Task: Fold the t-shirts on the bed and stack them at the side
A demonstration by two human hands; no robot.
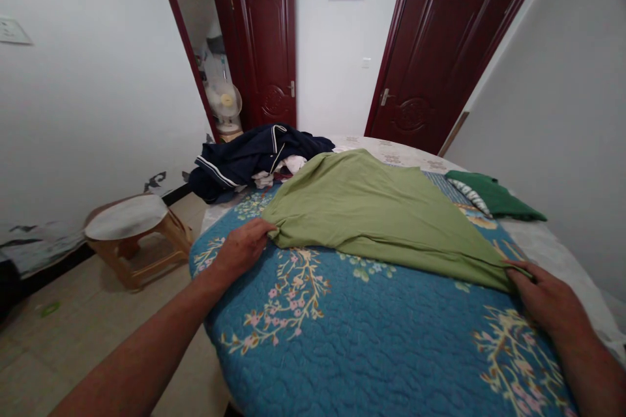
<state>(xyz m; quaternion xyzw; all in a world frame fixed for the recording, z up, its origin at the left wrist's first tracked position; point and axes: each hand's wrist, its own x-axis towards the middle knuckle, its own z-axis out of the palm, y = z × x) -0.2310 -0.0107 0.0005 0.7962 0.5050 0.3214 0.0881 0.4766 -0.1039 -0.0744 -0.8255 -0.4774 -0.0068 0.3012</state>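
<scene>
A light green garment (362, 208), its kind not plain from its shape, lies spread over a blue quilted cover (381, 332) with floral sprays. My left hand (246, 242) pinches the garment's near left corner between thumb and fingers. At the opposite end, my right hand (545, 293) grips the near right corner, with a bit of cloth poking out past the fingers. Between the two hands the near edge runs fairly straight, with a few long creases. The far part of the garment rests flat towards the back of the table.
Dark navy clothing (244, 156) with white trim is heaped at the back left. A folded dark green cloth (503, 195) lies at the right on the pale tablecloth (533, 234). A stool (130, 218) stands left of the table, and a fan (225, 101) stands by the open door.
</scene>
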